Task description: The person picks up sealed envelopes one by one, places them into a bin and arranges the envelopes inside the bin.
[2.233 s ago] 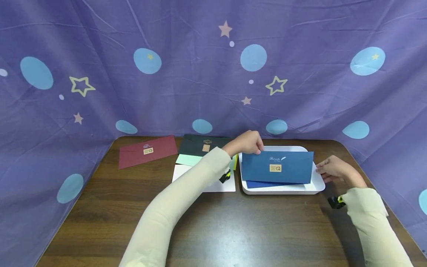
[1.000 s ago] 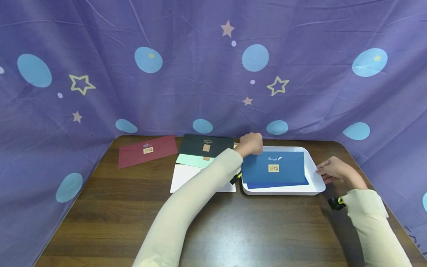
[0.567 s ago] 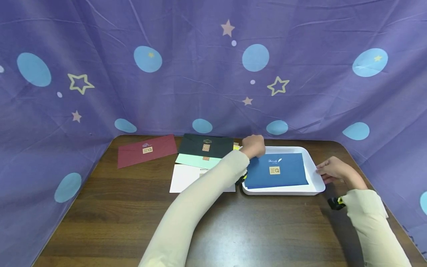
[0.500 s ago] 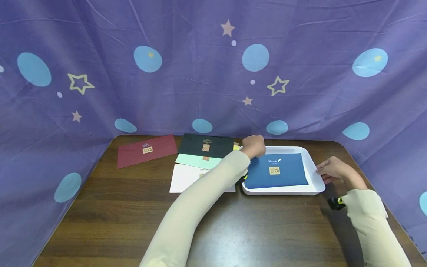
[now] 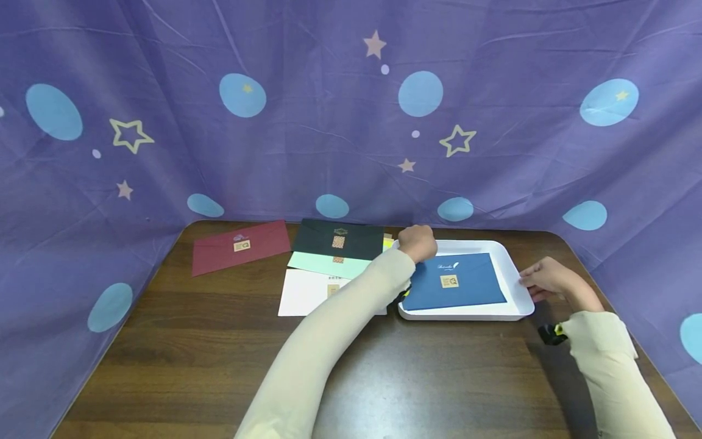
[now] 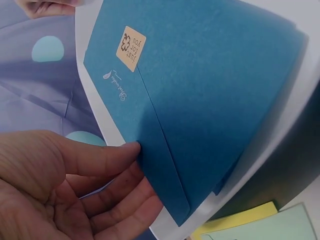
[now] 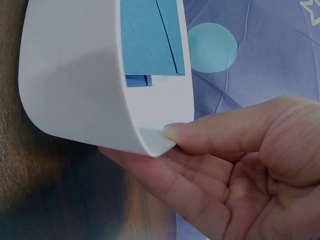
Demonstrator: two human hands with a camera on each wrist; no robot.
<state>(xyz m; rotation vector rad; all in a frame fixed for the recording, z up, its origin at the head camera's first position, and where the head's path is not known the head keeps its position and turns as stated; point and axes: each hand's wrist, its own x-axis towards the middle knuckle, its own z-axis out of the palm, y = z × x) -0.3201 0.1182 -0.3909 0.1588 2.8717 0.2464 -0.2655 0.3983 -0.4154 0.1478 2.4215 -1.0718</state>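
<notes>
A blue envelope [image 5: 466,283] with a gold sticker lies in a white tray [image 5: 512,308]. My left hand [image 5: 418,242] pinches its far left edge between thumb and fingers, as the left wrist view shows on the envelope [image 6: 200,75]. Beneath it, a second blue envelope [image 7: 139,80] peeks out in the right wrist view. At the tray's right end my right hand [image 5: 547,277] grips the rim, thumb inside and fingers under the outer wall; the right wrist view shows this hold on the tray [image 7: 75,80].
Left of the tray lie a dark green envelope [image 5: 318,235], a mint envelope [image 5: 307,262], a white envelope [image 5: 301,292] and a bit of yellow paper [image 5: 387,242]. A maroon envelope [image 5: 263,244] lies farther left on the wooden table [image 5: 192,366]. A patterned purple curtain [image 5: 329,152] hangs behind.
The top blue envelope has come down from a raised tilt into the tray and shifted slightly left, over the lower one. My left hand moved down with it; my right hand stayed on the rim.
</notes>
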